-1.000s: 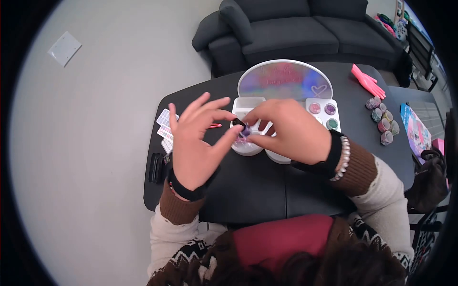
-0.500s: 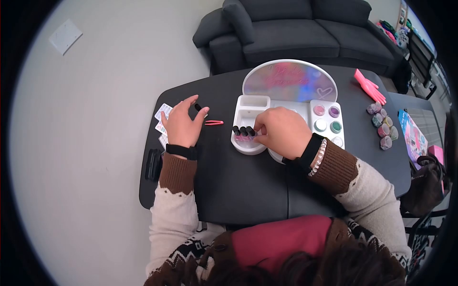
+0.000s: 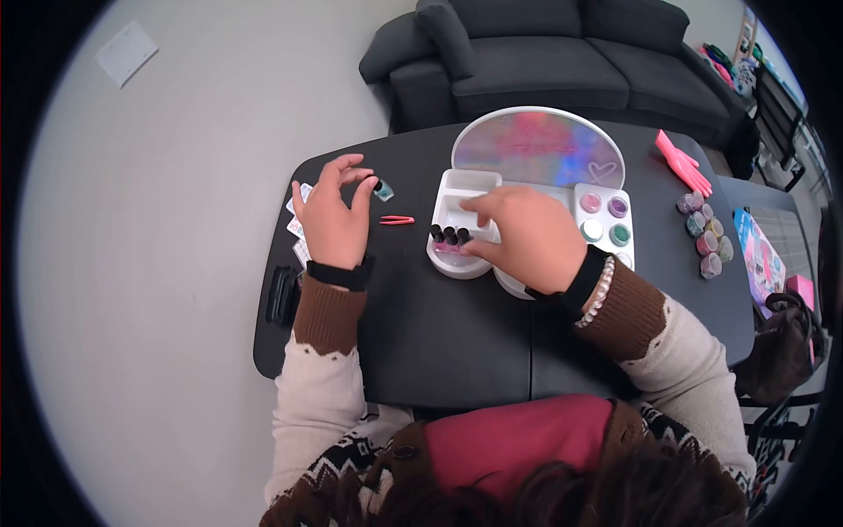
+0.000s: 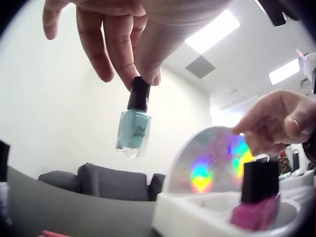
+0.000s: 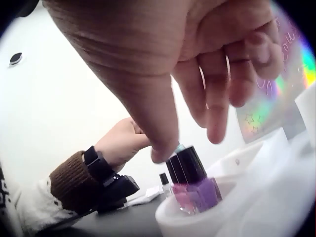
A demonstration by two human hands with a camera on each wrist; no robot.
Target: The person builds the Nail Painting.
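My left hand point(image 3: 332, 218) pinches a nail polish bottle point(image 4: 132, 132) by its black cap, between thumb and fingertips. The bottle holds pale teal polish and hangs upright in the air left of the white organizer point(image 3: 459, 271). Over the organizer's front left part is my right hand point(image 3: 537, 239), thumb and fingers apart with nothing between them. Just below its thumb stand several black-capped nail polish bottles point(image 5: 201, 193) in a row, pink and purple. Red tweezers point(image 3: 397, 220) lie on the table between my left hand and the organizer.
A shiny rounded panel point(image 3: 536, 145) rises behind the organizer. Small glitter pots point(image 3: 620, 234) fill its right section. Further right lie a pink model hand point(image 3: 682, 164) and more pots point(image 3: 708, 242). A black case point(image 3: 282, 296) lies at the table's left edge.
A purple bottle held between both hands went into the organizer's row, and my right hand let go of it. My left hand moved left and now lifts the teal bottle.
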